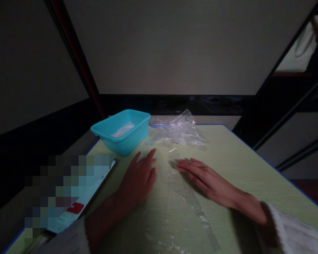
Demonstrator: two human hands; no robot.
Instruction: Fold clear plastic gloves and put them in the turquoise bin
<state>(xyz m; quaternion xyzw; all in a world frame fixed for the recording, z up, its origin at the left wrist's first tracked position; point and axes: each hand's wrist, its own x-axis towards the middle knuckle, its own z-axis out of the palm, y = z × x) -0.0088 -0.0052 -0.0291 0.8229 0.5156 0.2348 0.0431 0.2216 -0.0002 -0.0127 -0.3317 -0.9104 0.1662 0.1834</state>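
Far left: lit screen, partly blurred. Behind it, turquoise basin, white item inside. Left hand – fingers spread, nothing gripped. Clear plastic flat on table between hands; crumpled plastic heaped beyond, beside basin. Right hand – flat, fingers together, at the plastic's right edge; contact unclear.

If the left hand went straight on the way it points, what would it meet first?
The left hand would likely meet the crumpled plastic first, though depth is unclear.
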